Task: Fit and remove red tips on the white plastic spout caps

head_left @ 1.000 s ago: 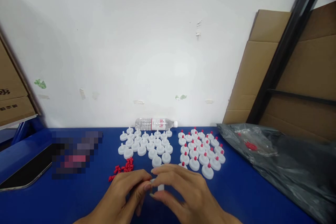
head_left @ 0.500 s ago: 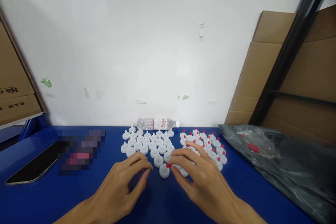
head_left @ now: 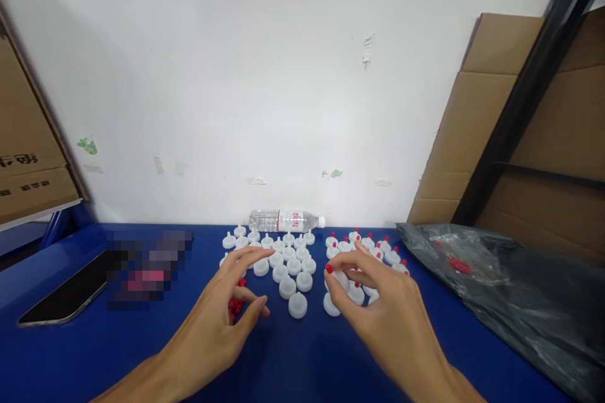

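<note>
My left hand hovers over a small pile of red caps, thumb and fingers apart, holding nothing visible. On the right, my right hand pinches a small red cap between thumb and forefinger. A white lid shows just behind that cap; whether it is held too, I cannot tell. Between my hands sits a white nozzle lid with a bare tip, at the front of a group of similar bare lids. Beside and behind my right hand stand white lids with red tips, some hidden by my fingers.
A clear plastic bottle lies along the white wall. Dark plastic sheeting with a clear bag of red pieces covers the right side. A phone lies left, near a blurred patch. Cardboard leans at the right.
My right hand has moved up and right, away from the front bare lid, with the red cap in its fingers. My left fingers have spread, revealing the red caps beneath.
</note>
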### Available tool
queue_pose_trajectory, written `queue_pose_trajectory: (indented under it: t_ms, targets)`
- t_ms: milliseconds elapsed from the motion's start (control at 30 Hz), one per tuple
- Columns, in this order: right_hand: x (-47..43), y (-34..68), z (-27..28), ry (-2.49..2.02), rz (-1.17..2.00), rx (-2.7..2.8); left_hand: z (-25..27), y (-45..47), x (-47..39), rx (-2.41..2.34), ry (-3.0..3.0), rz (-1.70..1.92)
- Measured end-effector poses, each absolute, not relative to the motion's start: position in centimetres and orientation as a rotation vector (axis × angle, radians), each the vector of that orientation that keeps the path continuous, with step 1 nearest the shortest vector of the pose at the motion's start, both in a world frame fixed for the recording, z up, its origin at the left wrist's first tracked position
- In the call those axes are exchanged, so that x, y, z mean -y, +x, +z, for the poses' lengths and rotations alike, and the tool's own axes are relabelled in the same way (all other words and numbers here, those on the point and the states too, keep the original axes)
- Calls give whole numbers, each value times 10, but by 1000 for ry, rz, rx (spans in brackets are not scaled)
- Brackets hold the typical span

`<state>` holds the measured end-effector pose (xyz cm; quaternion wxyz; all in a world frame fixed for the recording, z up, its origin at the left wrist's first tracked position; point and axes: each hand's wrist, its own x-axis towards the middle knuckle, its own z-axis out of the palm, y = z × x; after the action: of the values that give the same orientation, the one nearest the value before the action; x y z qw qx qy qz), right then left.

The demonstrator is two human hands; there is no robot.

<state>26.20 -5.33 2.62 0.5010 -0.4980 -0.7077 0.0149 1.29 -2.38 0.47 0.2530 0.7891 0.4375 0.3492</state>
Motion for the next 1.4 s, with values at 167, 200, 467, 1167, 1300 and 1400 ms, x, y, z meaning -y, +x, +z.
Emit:
queue_pose_trajectory:
  t_ms: [167, 200, 467, 1167, 1300, 1400]
  targets:
    - [53, 267, 29, -1303, 134, 1640, 2, 13, 20, -1202, 2331, 914]
    - [51, 270, 30, -1304, 116, 1645, 0, 12, 18, -1211, 2428, 899]
    - [49, 279, 36, -1239, 29, 1817, -6, 6, 8, -1409, 2697, 654]
    - [46, 308, 47, -1417, 426, 2330, -4, 9, 11, -1790, 2740, 250]
    - [47, 309, 44, -1475, 413, 2399, -4, 8, 11, -1768, 2741, 254]
    - [45, 312, 40, -1530, 384, 2431, -5, 8, 9, -1756, 2735, 254]
